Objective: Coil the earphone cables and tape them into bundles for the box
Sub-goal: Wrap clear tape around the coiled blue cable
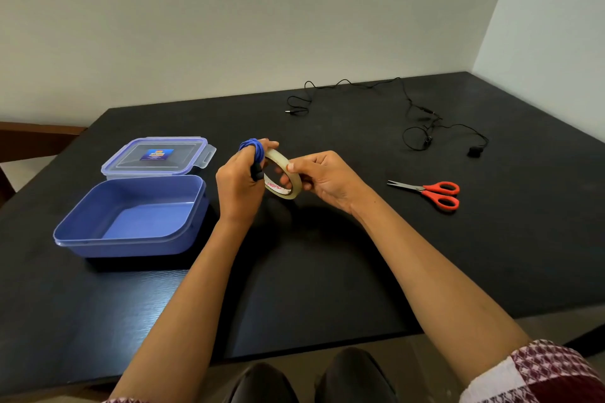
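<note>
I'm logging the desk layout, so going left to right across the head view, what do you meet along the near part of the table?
Blue box → left hand, wearing the blue cable coil → tape roll → right hand → red scissors.

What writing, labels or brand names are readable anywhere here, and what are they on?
Tape roll, inner core: red letters, upside down and partly hidden; not reliably readable.
Sticker on the box lid: blue and orange label, print too small to read.
Nothing else shows text.
</note>
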